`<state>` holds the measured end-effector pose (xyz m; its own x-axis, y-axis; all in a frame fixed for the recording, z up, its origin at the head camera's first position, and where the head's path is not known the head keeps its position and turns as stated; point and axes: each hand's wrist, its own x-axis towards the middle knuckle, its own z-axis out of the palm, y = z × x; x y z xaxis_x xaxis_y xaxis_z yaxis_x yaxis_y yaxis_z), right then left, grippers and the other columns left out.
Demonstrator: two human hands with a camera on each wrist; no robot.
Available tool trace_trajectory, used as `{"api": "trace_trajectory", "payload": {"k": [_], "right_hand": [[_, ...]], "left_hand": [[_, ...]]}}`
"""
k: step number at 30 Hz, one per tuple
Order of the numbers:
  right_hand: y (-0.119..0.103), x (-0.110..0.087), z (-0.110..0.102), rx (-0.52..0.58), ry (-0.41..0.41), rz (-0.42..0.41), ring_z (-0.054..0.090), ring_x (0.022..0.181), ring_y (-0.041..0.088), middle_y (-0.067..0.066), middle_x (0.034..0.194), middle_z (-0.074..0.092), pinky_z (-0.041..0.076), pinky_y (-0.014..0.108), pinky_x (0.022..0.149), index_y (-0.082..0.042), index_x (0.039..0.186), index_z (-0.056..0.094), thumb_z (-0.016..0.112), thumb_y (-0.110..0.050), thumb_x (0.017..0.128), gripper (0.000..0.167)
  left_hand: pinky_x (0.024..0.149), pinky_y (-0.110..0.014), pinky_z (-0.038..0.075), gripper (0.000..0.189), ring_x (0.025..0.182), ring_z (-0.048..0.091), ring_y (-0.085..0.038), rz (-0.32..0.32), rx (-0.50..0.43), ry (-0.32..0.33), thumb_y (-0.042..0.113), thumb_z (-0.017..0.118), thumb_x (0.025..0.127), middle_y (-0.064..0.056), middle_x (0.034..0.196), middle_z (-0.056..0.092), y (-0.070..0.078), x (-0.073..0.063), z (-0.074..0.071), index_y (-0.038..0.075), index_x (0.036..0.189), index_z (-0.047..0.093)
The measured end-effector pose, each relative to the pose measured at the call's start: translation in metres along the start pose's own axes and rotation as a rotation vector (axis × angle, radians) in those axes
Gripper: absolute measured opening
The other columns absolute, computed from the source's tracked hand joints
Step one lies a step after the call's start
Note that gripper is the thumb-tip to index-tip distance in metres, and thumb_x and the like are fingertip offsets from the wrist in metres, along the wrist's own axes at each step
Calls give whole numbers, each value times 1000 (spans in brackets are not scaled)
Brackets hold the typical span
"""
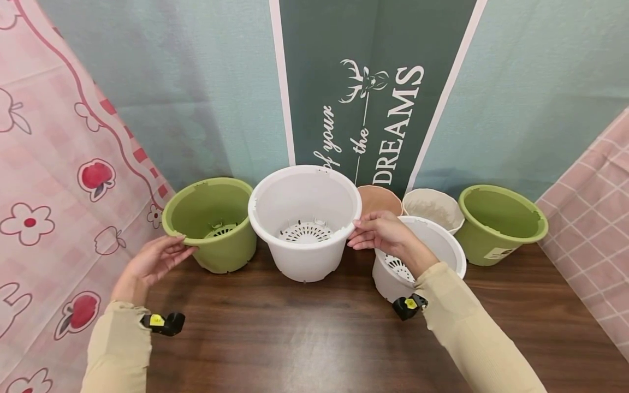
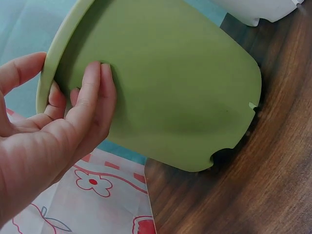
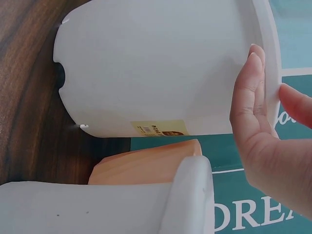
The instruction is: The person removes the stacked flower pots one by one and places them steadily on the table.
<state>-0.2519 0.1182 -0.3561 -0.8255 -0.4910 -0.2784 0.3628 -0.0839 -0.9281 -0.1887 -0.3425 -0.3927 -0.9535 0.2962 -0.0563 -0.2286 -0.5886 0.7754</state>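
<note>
At the left, my left hand (image 1: 156,259) pinches the near-left rim of a green plastic flowerpot (image 2: 170,92). The thumb lies at the rim's edge and the fingers go under it against the outer wall. My right hand (image 1: 380,232) holds the right rim of the large white flowerpot (image 1: 307,261) in the middle, its thumb at the rim and its fingers along the side below. Slots and holes pattern the white pot's bottom. A yellow label (image 3: 158,127) shows on its wall in the right wrist view.
Right of the middle stands a smaller white pot (image 1: 385,284), partly behind my right forearm. Behind it are an orange-brown pot (image 1: 375,202) and a cream faceted pot (image 1: 434,204). Another green pot (image 1: 496,248) stands far right. Cloths hang around the brown wooden table (image 1: 295,338).
</note>
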Motion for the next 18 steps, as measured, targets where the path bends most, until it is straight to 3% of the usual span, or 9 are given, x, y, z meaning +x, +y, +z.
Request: {"api": "trace_trajectory", "payload": {"k": [18], "right_hand": [[-1,-1,0,3,-5,8,66,63,21,16,72,64,55,32,63,4,88,43,40,2,94,7]], "left_hand": [[87,-35,47,32,92,63,-28,-19,-60,-10,-9,30,95,-21,93,65,-4,-2,-4,-8,92,62]]}}
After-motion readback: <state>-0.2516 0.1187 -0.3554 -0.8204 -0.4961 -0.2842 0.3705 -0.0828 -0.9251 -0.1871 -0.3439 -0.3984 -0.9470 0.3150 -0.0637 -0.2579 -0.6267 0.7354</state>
